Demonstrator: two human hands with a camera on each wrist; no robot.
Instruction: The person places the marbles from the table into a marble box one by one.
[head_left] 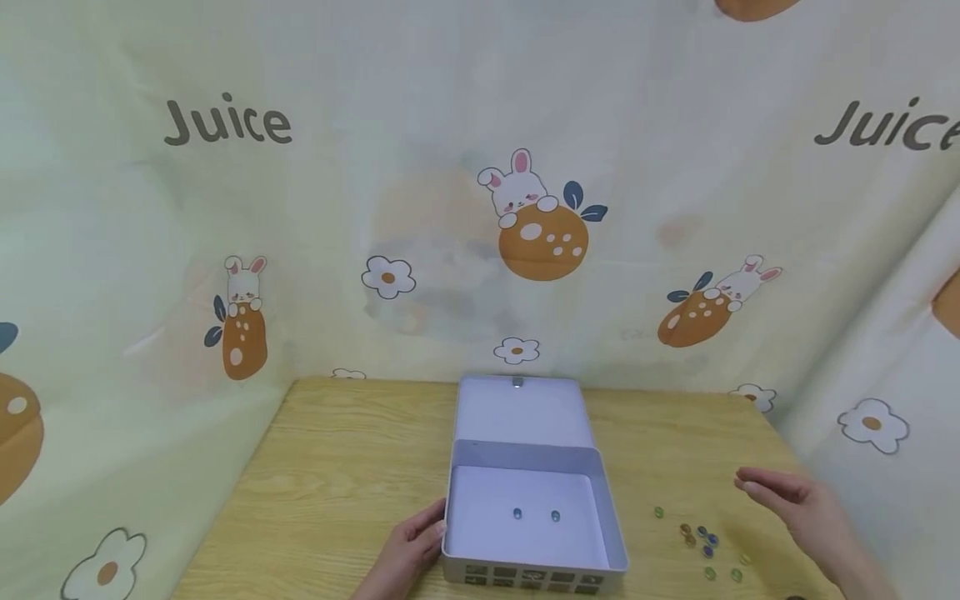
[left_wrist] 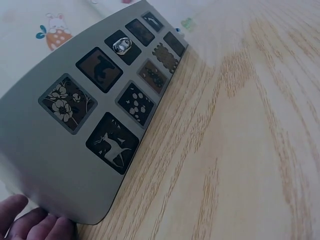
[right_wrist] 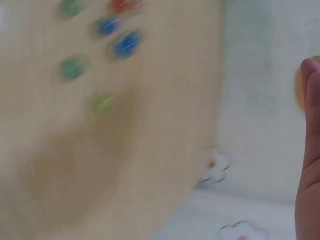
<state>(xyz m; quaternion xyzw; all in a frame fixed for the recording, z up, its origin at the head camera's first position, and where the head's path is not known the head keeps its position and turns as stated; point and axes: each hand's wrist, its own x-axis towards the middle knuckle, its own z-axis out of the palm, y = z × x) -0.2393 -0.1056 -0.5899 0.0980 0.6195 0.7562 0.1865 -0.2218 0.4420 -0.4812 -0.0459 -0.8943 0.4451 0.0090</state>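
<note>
A pale metal box (head_left: 613, 533) stands on the table with its lid (head_left: 521, 412) folded back. Two bluish-green glass marbles, one a marble at left (head_left: 517, 514) and the other a marble at right (head_left: 556, 517), lie on its floor. My left hand (head_left: 408, 546) rests against the outside of the box's left wall; its fingertips (left_wrist: 42, 227) show by the lower corner in the left wrist view. Raised beyond the loose marbles, my right hand (head_left: 806, 512) has nearly straight fingers and thumb close together, with nothing visible between them.
Right of the box lie several loose marbles: green ones (head_left: 709, 573), amber ones (head_left: 686, 529), blue ones (head_left: 708, 552) and a yellowish one (head_left: 745, 559). Small picture tiles (left_wrist: 105, 70) cover the box's front. A printed curtain (head_left: 420, 208) hangs behind the wooden table (head_left: 337, 467).
</note>
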